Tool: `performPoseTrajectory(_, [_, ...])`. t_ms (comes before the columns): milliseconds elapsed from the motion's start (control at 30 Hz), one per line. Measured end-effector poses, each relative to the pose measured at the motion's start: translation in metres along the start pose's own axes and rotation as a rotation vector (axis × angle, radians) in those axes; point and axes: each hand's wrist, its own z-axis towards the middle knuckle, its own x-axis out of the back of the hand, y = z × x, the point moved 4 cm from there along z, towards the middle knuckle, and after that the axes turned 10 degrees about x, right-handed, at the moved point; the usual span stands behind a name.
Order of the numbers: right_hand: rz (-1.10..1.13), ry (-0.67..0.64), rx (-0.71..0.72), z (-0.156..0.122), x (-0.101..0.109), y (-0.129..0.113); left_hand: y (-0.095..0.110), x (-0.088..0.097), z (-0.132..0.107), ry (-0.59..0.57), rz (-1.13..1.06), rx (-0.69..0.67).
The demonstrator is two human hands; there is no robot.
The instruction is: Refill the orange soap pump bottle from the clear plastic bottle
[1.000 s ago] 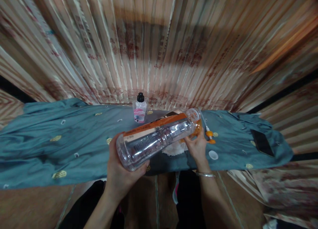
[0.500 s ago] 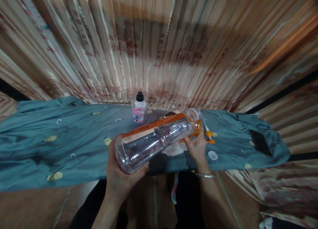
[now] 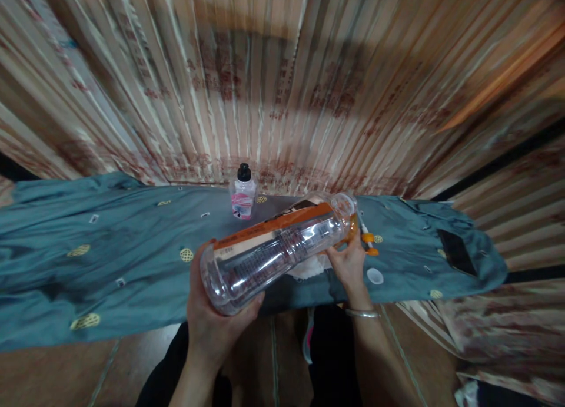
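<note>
A large clear plastic bottle (image 3: pixel 273 251) with an orange label lies tilted in front of me, its open mouth pointing up and to the right. My left hand (image 3: pixel 212 318) cups its base, fingers wrapped round it. My right hand (image 3: pixel 351 262) is closed under the bottle's neck, against something orange there that I cannot make out. A thin white and orange brush (image 3: pixel 367 236) shows just right of the neck. Under the bottle lies a white cloth (image 3: pixel 309 268).
A teal cloth (image 3: pixel 110 254) covers the low surface. On it stand a small bottle with a black cap (image 3: pixel 242 198), a white cap (image 3: pixel 375 275) and a dark phone (image 3: pixel 457 252) at the right. A striped curtain hangs behind. My legs are below.
The view has shifted slightly. The bottle's base has dropped a little lower in my left hand; both hands keep their hold.
</note>
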Motion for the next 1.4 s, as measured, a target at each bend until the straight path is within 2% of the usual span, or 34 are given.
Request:
performPoseTrajectory(167, [-0.012,0.007,0.02,-0.001,0.0,-0.001,0.0,-0.006,-0.003,-0.005,-0.079,0.126])
performPoseTrajectory(267, [-0.022,0.008,0.041,-0.001,-0.001,-0.001,0.009,-0.008,-0.006,0.091,-0.152,0.219])
performPoseTrajectory(400, [-0.044,0.014,0.066,-0.002,0.0,-0.001,0.019,-0.013,-0.01,0.099,-0.185,0.263])
performPoseTrajectory(800, [-0.078,0.027,0.086,-0.003,0.001,0.0,0.015,-0.011,-0.016,0.161,-0.101,0.288])
performPoseTrajectory(1400, [-0.037,0.002,0.023,-0.002,0.002,-0.001,0.015,-0.012,-0.016,0.138,-0.103,0.255])
